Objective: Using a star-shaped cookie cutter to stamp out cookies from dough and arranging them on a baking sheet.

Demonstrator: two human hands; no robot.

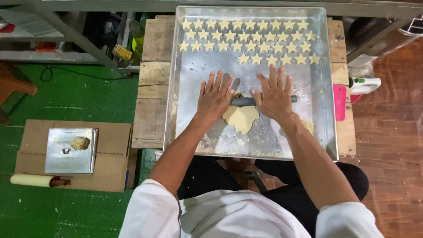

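Both your hands press flat on a grey rolling pin over a dough sheet.

Nearest you, the pale dough sheet (240,118) lies on the big metal tray (328,101), with a small dough scrap (308,127) to its right. Your left hand (214,97) and right hand (274,94) rest open-palmed, fingers spread, on the grey rolling pin (243,102) at the sheet's far edge, gripping nothing. Beyond, rows of star-shaped dough cutouts (246,40) fill the tray's far end.

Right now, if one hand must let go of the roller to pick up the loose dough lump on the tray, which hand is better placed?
Probably the right hand: the dough lump lies just beside its wrist on the tray. The left hand rests across the grey roller and flat dough, farther away.
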